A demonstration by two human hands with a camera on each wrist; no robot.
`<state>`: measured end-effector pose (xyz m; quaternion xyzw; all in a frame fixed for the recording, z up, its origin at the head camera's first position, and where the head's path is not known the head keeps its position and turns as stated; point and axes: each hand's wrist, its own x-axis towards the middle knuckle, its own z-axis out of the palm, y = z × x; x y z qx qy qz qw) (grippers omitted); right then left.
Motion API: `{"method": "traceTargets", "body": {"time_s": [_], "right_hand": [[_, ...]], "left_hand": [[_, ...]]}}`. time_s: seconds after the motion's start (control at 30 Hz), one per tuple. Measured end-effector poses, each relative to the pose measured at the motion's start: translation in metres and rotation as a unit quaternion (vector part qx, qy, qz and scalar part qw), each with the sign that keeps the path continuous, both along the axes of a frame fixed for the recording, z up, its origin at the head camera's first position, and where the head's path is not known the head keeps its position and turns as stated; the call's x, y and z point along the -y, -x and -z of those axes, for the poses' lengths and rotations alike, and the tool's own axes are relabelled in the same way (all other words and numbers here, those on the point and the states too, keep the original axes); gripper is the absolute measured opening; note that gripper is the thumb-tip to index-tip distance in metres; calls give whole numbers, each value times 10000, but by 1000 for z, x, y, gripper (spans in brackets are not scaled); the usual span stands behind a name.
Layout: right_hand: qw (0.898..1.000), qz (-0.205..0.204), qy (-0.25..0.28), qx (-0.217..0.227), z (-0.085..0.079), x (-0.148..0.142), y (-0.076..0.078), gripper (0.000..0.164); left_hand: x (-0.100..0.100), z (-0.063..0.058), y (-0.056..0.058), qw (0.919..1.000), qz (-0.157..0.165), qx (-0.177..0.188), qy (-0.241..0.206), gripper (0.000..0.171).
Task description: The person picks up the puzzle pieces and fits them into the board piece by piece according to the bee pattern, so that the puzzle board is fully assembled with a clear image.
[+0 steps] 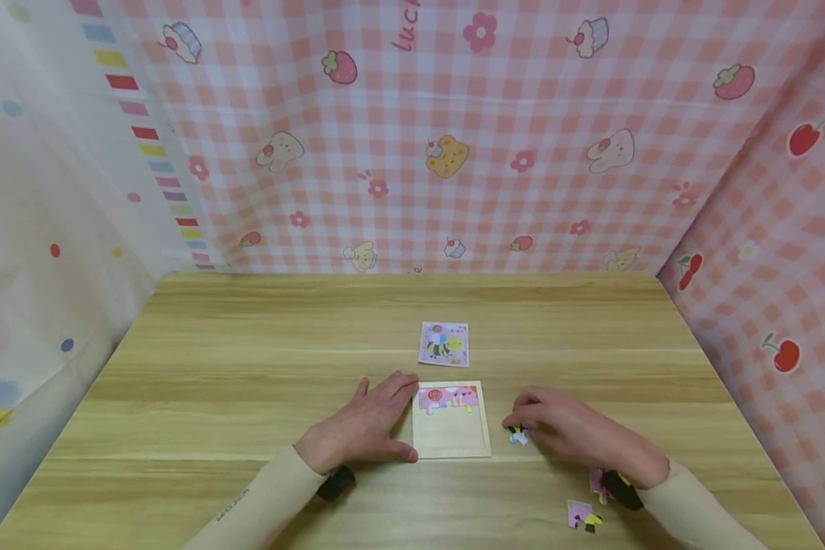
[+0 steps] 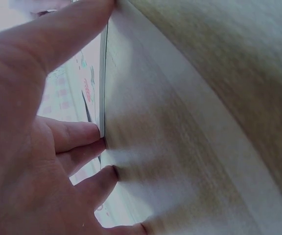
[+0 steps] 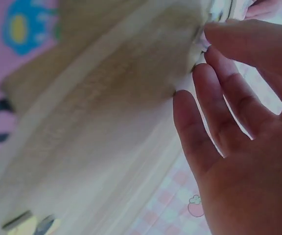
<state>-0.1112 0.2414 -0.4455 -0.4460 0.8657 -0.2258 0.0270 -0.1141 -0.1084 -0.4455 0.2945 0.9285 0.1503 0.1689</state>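
Note:
My left hand lies along the left side of a square wooden puzzle tray, thumb at the near corner and fingertips at the far one. In the left wrist view its fingers reach out to the tray's edge, hardly bent. Joined jigsaw pieces with a pink picture fill the tray's top strip. To the right of the tray, my right hand pinches a small jigsaw piece between thumb and forefinger, low over the table. Part of that piece is hidden by the fingers.
Behind the tray lies a square picture card with a bee on it. Loose jigsaw pieces sit at the near right, some partly under the right wrist. A checked curtain hangs along the wooden table's back edge.

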Motion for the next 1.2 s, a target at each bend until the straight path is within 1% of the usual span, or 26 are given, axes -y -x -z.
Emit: {"method": "traceTargets", "body": {"time_s": [0.07, 0.17, 0.23, 0.3, 0.37, 0.43, 0.53, 0.6, 0.67, 0.73, 0.8, 0.83, 0.87, 0.9, 0.97, 1.03, 1.1, 1.2], "right_hand": [[9994, 262, -79, 201, -1, 2, 0, 28], [9936, 898, -265, 630, -4, 4, -1, 22], [9883, 1255, -404, 763, -4, 5, -2, 27], [9856, 1426, -545, 723, -4, 5, -2, 33], [9857, 1441, -595, 642, -3, 5, -2, 34], [9873, 1352, -605, 569, -2, 6, -2, 30], [9931, 1012, -467, 352, -2, 6, -1, 26], [9963, 759, -367, 160, -2, 7, 0, 31], [9976, 631, -284, 78, -3, 7, 1, 36], [9964, 769, -304, 196, -4, 8, 1, 31], [9927, 1081, -396, 363, -4, 9, 1, 22], [9900, 1267, -459, 408, -3, 10, 1, 24], [9869, 1453, -548, 438, -2, 11, 1, 29], [9844, 1591, -631, 399, 0, 11, 1, 35], [9811, 1761, -749, 275, 3, 13, 1, 40], [9809, 1772, -788, 151, 4, 14, 2, 37], [9826, 1687, -770, 72, 4, 16, 2, 29], [9857, 1521, -716, 136, 2, 17, 3, 22]], "left_hand": [[0, 1, 0, 10000, -7, 3, 1, 100], [0, 1, 0, 10000, -1, 4, -5, 100], [0, 1, 0, 10000, -7, 15, 2, 100], [0, 1, 0, 10000, -15, 18, 4, 100], [0, 0, 0, 10000, -29, 12, 19, 100], [0, 1, 0, 10000, -29, -6, 19, 100], [0, 0, 0, 10000, -26, -20, 13, 100], [0, 1, 0, 10000, -22, -14, 12, 100], [0, 1, 1, 10000, -28, 4, 20, 100], [0, 1, 1, 10000, -23, 3, 16, 100], [0, 2, 1, 10000, -24, -2, 10, 100], [0, 2, 1, 10000, -23, -4, 9, 100], [0, 2, 1, 10000, -19, -14, 7, 100], [0, 2, 0, 10000, -14, -23, 6, 100], [0, 2, 1, 10000, -12, -33, 15, 100], [0, 2, 1, 10000, -10, -33, 24, 100], [0, 1, 1, 10000, -11, -25, 28, 100], [-1, 1, 0, 10000, -18, -7, 39, 100]]}}
